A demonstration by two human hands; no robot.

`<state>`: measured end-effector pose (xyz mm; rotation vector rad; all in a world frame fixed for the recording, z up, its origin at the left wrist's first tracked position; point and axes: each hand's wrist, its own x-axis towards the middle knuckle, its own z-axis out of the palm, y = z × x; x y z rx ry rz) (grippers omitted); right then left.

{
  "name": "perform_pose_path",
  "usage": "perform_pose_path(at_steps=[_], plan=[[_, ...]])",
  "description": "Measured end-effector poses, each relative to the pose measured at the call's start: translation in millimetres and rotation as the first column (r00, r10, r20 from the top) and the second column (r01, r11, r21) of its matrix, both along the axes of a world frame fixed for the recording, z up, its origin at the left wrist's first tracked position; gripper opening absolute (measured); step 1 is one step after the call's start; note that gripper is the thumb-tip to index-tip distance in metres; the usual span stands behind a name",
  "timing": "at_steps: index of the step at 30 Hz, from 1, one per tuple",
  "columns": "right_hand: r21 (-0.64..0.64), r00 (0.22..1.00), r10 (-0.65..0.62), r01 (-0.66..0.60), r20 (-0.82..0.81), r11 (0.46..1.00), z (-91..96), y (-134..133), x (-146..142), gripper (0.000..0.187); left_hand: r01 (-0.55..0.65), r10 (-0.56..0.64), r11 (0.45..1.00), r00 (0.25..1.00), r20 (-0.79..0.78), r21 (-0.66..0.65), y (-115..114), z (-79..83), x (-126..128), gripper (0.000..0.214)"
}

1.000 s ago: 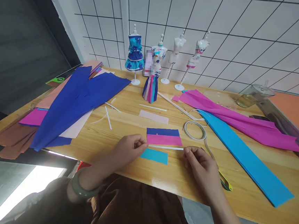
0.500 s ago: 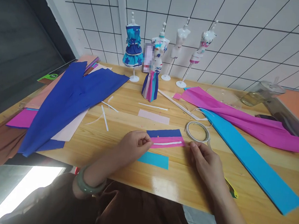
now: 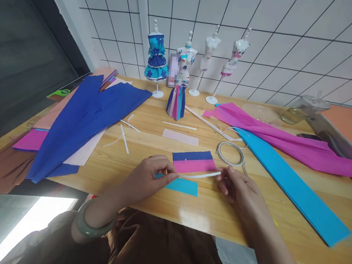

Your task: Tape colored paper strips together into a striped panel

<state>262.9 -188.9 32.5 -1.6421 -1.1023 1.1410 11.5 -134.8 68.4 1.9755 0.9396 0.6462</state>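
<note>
A narrow white tape strip (image 3: 199,175) stretches between my two hands, slightly bowed. My left hand (image 3: 150,177) pinches its left end, and my right hand (image 3: 240,189) pinches the right end. Just behind the strip lies a pink and dark-blue paper piece (image 3: 193,162), with the blue band along its far side. A light-blue paper rectangle (image 3: 183,186) lies flat in front, partly covered by my left fingers. Beyond my right hand rests a roll of tape (image 3: 231,154), its loose end trailing towards that hand. A pale pink paper strip (image 3: 180,137) lies farther back.
Small mannequins stand at the back, among them one in a blue dress (image 3: 156,60) and one with a striped skirt (image 3: 176,103). Large blue paper (image 3: 81,115) spreads on the left. Magenta paper (image 3: 280,137) and folded light-blue paper (image 3: 291,187) lie right, near a glass pot (image 3: 301,110).
The white tape strip has come off the pink paper and is now held up between my hands. My left hand has shifted slightly left and nearer to me.
</note>
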Motion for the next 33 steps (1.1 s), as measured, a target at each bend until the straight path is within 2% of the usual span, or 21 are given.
perform_pose_path(at_steps=[2,4,11,14,18,21,24,28,33], plan=[[-0.013,0.987,0.01,-0.012,-0.162,1.0,-0.4,-2,0,0.044,-0.008,0.008,1.0,1.0,-0.004,-0.004,-1,-1.8,1,0.017],[-0.014,0.974,-0.002,-0.002,-0.227,1.0,-2.4,-2,1,0.039,-0.01,0.01,1.0,1.0,-0.009,-0.002,-2,-3.1,1,0.017],[-0.017,0.99,-0.011,0.009,-0.139,1.0,-5.3,-3,0,0.03,-0.021,0.021,1.0,0.999,-0.033,0.007,-2,-3.2,2,0.016],[0.007,0.999,-0.041,0.041,-0.029,0.999,-0.9,-4,0,0.03,-0.041,0.04,0.999,0.998,-0.054,-0.012,-3,-2.6,5,0.018],[0.049,0.971,-0.071,0.061,0.227,0.997,7.3,-4,0,0.032,-0.142,0.135,0.989,0.984,-0.116,-0.051,-2,-7.3,12,0.018],[0.062,0.901,-0.048,0.024,0.432,0.998,9.0,0,2,0.033,-0.21,0.197,0.976,0.963,-0.181,-0.052,3,-15.8,19,0.019],[0.05,0.789,-0.005,-0.033,0.615,0.998,5.5,9,6,0.031,-0.221,0.208,0.975,0.946,-0.247,-0.026,10,-24.6,27,0.019],[0.008,0.701,0.04,-0.066,0.712,0.998,-1.8,19,11,0.029,-0.248,0.231,0.969,0.92,-0.317,-0.016,17,-31.6,34,0.017],[0.006,0.695,0.066,-0.101,0.716,0.995,-7.1,23,12,0.029,-0.251,0.227,0.968,0.907,-0.355,-0.022,20,-30.7,36,0.016]])
